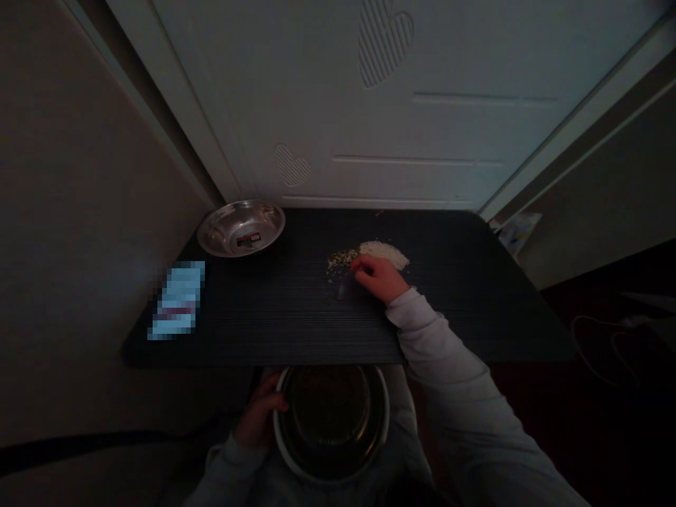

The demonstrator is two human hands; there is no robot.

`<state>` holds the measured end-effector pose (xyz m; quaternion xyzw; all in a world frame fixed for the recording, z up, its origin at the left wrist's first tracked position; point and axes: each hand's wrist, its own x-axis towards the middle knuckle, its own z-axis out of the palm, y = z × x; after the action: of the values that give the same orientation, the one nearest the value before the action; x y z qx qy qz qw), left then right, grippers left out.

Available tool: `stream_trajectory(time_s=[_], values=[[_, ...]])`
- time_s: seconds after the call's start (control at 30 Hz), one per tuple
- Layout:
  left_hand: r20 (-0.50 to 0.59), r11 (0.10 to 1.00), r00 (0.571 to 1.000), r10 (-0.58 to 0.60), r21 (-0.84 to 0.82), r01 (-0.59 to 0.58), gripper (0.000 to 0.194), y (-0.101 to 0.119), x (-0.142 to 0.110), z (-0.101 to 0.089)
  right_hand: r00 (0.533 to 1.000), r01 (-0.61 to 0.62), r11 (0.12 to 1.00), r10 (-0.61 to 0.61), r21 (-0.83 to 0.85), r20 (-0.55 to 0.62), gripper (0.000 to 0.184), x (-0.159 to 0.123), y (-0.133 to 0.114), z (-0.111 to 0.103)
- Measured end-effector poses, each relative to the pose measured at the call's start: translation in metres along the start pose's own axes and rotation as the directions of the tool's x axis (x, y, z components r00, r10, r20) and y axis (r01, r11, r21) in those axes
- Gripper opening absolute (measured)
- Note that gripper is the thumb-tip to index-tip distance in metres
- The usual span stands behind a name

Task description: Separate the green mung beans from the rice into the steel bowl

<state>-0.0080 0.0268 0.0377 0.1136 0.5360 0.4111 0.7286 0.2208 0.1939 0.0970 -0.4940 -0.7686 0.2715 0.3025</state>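
Note:
My right hand (381, 278) is over the dark table with its fingers pinched together. From the fingertips a thin, see-through piece (346, 286), like clear plastic, reaches down to the tabletop; its exact kind is hard to make out. Just behind the hand lies a heap of pale grains (384, 252), which look like rice. A smaller patch of mixed dark and pale grains (342, 258) touches its left side. Below the table's front edge, my left hand (263, 412) grips the left rim of a round, pale-rimmed bowl (385, 422) at my lap. Dark contents fill the bowl, too dim to name.
A shiny metal bowl (241, 227) with a label inside stands at the table's back left corner. In front of it lies a blurred, light-blue rectangular item (178, 301). A white door panel (317, 84) rises behind the table (296, 317). Cables (607, 377) hang at the right.

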Motion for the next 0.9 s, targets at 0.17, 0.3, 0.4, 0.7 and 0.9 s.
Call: stream_trajectory(time_s=[0.17,0.3,0.4,0.7,0.9], values=[[0.008,1.000,1.000,-0.006,-0.023,0.006,0.038,-0.0009,-0.0012,0.0004,0.999,-0.024,0.999,0.023,-0.024,-0.040,0.013,0.0006,0.0023,-0.0010],[0.011,1.000,1.000,0.000,-0.022,0.001,0.038,-0.0005,-0.0030,0.0013,0.995,-0.057,0.997,0.053,-0.056,-0.082,0.013,0.0012,0.0029,-0.0011],[0.023,1.000,1.000,0.010,0.002,-0.010,0.039,0.0004,-0.0036,0.0019,0.991,-0.070,0.996,0.063,-0.052,-0.121,0.013,0.0014,0.0028,-0.0006],[0.048,1.000,0.999,-0.004,-0.010,0.005,0.041,-0.0025,0.0018,-0.0019,0.999,-0.043,0.998,0.044,0.045,-0.032,0.013,0.0007,0.0031,0.0034],[0.034,1.000,0.999,-0.001,-0.011,0.001,0.040,-0.0019,0.0029,-0.0026,0.998,-0.058,0.998,0.057,0.014,0.017,0.012,0.0006,0.0032,0.0026]])
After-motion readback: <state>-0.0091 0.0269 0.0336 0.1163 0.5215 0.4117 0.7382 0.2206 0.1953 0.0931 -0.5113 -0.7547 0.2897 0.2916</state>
